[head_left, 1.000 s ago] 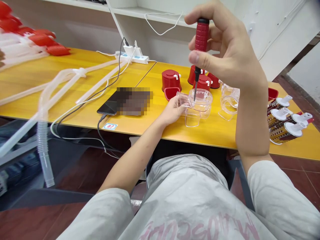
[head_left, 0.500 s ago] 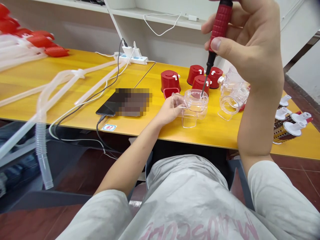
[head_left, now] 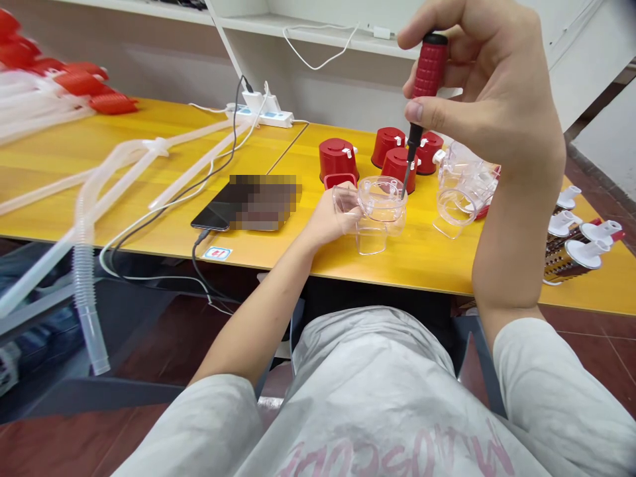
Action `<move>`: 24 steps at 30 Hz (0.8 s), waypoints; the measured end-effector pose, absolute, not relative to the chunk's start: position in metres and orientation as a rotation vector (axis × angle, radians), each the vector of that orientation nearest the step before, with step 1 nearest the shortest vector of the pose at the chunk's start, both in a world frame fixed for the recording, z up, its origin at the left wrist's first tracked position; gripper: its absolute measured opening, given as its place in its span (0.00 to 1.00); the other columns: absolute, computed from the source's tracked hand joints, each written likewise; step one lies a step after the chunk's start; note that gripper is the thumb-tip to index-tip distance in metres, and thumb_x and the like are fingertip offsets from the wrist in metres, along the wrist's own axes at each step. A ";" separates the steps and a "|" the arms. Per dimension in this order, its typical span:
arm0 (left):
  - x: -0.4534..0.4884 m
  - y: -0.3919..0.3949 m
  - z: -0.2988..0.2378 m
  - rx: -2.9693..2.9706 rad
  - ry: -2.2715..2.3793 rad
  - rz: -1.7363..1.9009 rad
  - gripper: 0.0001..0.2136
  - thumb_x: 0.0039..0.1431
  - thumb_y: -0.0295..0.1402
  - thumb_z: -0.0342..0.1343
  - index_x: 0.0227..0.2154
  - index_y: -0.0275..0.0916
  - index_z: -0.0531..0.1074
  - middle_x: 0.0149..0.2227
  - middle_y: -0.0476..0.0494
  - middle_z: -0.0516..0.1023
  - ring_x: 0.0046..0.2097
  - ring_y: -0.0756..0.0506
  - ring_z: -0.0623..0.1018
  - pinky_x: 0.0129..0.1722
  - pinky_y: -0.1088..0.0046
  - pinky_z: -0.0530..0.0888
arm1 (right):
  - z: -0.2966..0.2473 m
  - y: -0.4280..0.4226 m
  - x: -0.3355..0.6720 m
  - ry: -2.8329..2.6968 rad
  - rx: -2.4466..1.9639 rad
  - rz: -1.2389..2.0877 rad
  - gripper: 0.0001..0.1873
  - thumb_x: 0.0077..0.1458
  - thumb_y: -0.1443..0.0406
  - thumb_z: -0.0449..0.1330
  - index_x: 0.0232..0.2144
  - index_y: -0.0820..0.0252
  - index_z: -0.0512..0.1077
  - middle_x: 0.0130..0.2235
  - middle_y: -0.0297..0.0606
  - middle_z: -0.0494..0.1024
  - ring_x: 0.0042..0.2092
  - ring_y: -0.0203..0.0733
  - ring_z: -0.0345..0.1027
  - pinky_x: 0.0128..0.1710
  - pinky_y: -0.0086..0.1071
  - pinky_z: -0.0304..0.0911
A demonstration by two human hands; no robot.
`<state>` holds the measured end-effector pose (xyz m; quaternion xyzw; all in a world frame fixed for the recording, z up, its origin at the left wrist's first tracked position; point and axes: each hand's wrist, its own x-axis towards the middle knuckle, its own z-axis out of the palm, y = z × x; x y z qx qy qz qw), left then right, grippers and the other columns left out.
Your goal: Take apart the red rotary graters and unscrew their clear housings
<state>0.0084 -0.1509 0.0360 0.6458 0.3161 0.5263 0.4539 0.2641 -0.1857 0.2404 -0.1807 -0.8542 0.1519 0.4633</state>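
Observation:
My right hand (head_left: pixel 497 99) is closed around the red and black handle of a screwdriver (head_left: pixel 430 73), its thumb on the near side. The shaft points down, and its tip is at the right inner side of a round opening in a clear plastic housing (head_left: pixel 372 228). Whether the tip touches a screw is too small to tell. My left hand (head_left: pixel 334 217) grips that housing by its left side, fingers partly seen through the clear wall. Behind the housing stand several red cup-shaped parts (head_left: pixel 338 158) with small white tabs.
More clear housings (head_left: pixel 460 189) lie to the right, with metal grater drums (head_left: pixel 579 255) beyond. A phone (head_left: pixel 218 205) on a cable lies left, near a power strip (head_left: pixel 268 118). Translucent hoses (head_left: pixel 119 159) cross the left side and hang over the yellow table's (head_left: pixel 427 268) edge.
My right hand has opened its upper fingers somewhat and the screwdriver's handle has come lower into view. The housing and my left hand have shifted slightly left.

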 end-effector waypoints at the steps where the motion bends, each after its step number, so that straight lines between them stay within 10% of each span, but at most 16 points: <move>1: 0.008 -0.150 0.035 1.600 0.778 1.297 0.15 0.48 0.33 0.78 0.32 0.39 0.76 0.33 0.49 0.80 0.34 0.48 0.78 0.36 0.73 0.71 | 0.241 -0.185 0.264 -2.098 -0.451 0.360 0.24 0.59 0.73 0.69 0.57 0.54 0.82 0.53 0.24 0.84 0.48 0.29 0.82 0.55 0.27 0.83; 24: 0.005 -0.150 0.024 1.639 0.802 1.189 0.18 0.48 0.31 0.66 0.42 0.36 0.91 0.47 0.38 0.94 0.48 0.35 0.91 0.51 0.59 0.88 | 0.239 -0.176 0.263 -2.019 -0.343 0.331 0.23 0.47 0.59 0.88 0.45 0.46 0.90 0.45 0.33 0.87 0.38 0.41 0.78 0.42 0.37 0.83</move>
